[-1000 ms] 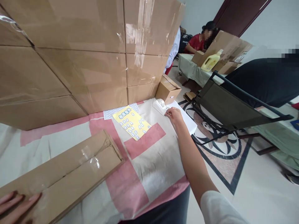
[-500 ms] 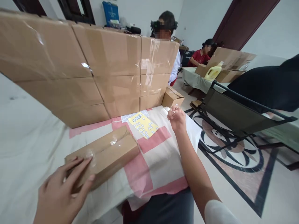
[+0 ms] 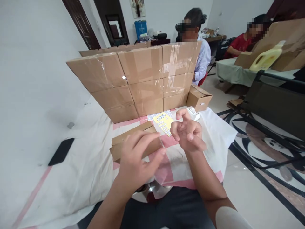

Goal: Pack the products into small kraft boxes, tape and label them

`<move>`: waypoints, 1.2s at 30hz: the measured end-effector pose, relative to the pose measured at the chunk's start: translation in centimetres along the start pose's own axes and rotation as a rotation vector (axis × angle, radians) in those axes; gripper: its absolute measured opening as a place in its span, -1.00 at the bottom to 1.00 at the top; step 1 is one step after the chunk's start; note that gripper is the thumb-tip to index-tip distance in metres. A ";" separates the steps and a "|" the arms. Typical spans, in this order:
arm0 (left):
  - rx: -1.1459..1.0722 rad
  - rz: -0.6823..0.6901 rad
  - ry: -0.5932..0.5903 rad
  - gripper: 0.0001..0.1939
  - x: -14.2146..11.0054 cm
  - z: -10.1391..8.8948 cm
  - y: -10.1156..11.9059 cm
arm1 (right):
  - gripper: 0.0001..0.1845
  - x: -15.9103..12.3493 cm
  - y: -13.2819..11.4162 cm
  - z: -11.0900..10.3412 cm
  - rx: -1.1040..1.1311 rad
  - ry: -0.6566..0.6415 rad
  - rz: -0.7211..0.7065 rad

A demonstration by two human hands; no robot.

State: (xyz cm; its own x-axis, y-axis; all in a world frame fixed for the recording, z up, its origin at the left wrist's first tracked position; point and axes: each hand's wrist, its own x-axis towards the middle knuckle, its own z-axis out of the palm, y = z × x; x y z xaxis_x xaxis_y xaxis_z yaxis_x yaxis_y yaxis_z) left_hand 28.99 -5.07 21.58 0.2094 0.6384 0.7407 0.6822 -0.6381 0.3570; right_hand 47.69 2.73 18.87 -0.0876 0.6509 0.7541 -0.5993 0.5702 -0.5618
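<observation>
A long cardboard box [image 3: 133, 135] lies on the cloth in front of me. My left hand [image 3: 140, 156] is in the air on the near side of it and hides part of the box. Its thumb and fingers are apart, and I make out nothing between them. To the right, my right hand [image 3: 189, 132] is raised over the cloth, palm showing, with loosely bent, separated fingers and nothing visible in them. Just behind that hand sits a white tape dispenser [image 3: 194, 114], partly covered. A yellow sticker sheet [image 3: 162, 121] lies between the box and my right hand, partly hidden.
A wall of taped cardboard boxes [image 3: 143, 81] stands along the back of the table, with a small carton [image 3: 199, 97] at its right end. A black phone-like slab [image 3: 61, 151] lies at left. One person sits behind the wall, another at a table with a yellow jug [image 3: 268, 58].
My left hand has come off the box and moved right and up. The right hand has left the dispenser, turned and come nearer the left. The view has swung left.
</observation>
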 end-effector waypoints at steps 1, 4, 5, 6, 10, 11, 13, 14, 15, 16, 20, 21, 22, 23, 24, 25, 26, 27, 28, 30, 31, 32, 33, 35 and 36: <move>-0.043 -0.002 -0.047 -0.71 0.7 0.7 0.3 | -0.42 -0.3 0.1 -0.2 0.007 -0.013 0.010; -0.238 -0.025 -0.137 -0.66 2.4 2.8 0.9 | -0.44 -1.0 0.2 -0.9 0.023 -0.036 0.036; -0.301 -0.048 -0.154 -0.68 2.8 3.4 0.9 | -0.45 -1.2 0.2 -1.1 0.025 -0.039 0.048; -0.350 -0.071 -0.166 -0.70 3.1 4.0 1.0 | -0.46 -1.4 0.2 -1.4 0.033 -0.041 0.050; -0.444 -0.143 -0.228 -0.87 3.5 6.0 0.6 | -0.49 -1.7 0.7 -2.4 0.056 -0.057 0.034; -0.468 -0.147 -0.230 -0.92 3.4 6.4 0.3 | -0.48 -1.7 0.9 -2.7 0.041 -0.060 0.030; -0.487 -0.146 -0.194 -0.89 3.2 6.9 -0.3 | -0.45 -1.6 1.5 -3.5 -0.055 -0.071 0.032; -0.461 -0.134 -0.161 -0.87 3.1 6.9 -0.7 | -0.45 -1.5 1.7 -4.0 -0.143 -0.079 0.035; -0.399 -0.114 -0.136 -0.88 2.9 6.7 -1.1 | -0.46 -1.3 1.8 -4.5 -0.254 -0.087 0.043; -0.301 -0.087 -0.121 -0.89 2.7 6.4 -1.5 | -0.48 -1.1 1.8 -5.1 -0.374 -0.092 0.055; 0.057 -0.040 -0.147 -0.88 1.2 3.5 -2.3 | -0.47 -0.2 0.9 -7.6 -0.713 0.131 0.021; 0.087 -0.068 -0.140 -0.88 0.6 2.6 -2.4 | -0.47 0.0 0.6 -8.1 -0.768 0.231 0.003; 0.101 -0.108 -0.131 -0.88 0.0 1.6 -2.5 | -0.49 0.2 0.5 -8.4 -0.818 0.313 -0.006; 0.108 -0.150 -0.132 -0.89 -0.5 0.6 -2.7 | -0.52 0.3 0.4 -8.5 -0.857 0.355 -0.001; 0.111 -0.191 -0.149 -0.91 -1.0 -0.4 -2.9 | -0.57 0.3 0.5 -8.3 -0.878 0.346 0.019; 0.108 -0.232 -0.187 -0.94 -1.3 -1.3 -3.1 | -0.62 0.3 0.9 -7.9 -0.878 0.289 0.050; 0.098 -0.274 -0.242 -0.95 -1.4 -2.1 -3.4 | -0.69 0.2 1.4 -7.2 -0.862 0.195 0.080; 0.088 -0.317 -0.313 -0.93 -1.4 -2.9 -3.7 | -0.78 0.0 2.2 -6.3 -0.841 0.080 0.102; 0.083 -0.363 -0.388 -0.90 -1.1 -3.5 -4.1 | -0.85 -0.3 3.2 -5.3 -0.824 -0.045 0.119; 0.103 -0.456 -0.524 -0.83 -0.1 -4.3 -4.8 | -0.75 -0.9 5.7 -3.6 -0.803 -0.253 0.152; 0.123 -0.493 -0.578 -0.81 0.7 -4.5 -5.1 | -0.66 -1.3 7.0 -3.0 -0.794 -0.303 0.170; 0.147 -0.519 -0.622 -0.79 1.5 -4.6 -5.3 | -0.60 -1.6 8.3 -2.5 -0.783 -0.311 0.191; 0.172 -0.531 -0.656 -0.78 2.4 -4.6 -5.6 | -0.58 -1.9 9.5 -2.3 -0.765 -0.286 0.218; 0.225 -0.523 -0.715 -0.78 3.9 -4.3 -6.0 | -0.57 -2.3 11.6 -2.4 -0.709 -0.186 0.286; 0.255 -0.513 -0.748 -0.78 4.6 -4.0 -6.2 | -0.56 -2.5 12.3 -2.5 -0.671 -0.144 0.323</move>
State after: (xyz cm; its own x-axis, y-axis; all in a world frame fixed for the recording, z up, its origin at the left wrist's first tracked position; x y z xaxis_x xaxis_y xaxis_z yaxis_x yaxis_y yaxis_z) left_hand 22.91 0.13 25.07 0.1762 0.9824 -0.0614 0.9300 -0.1457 0.3374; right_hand 42.52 9.38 9.22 -0.3068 0.7918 0.5281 0.0828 0.5749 -0.8140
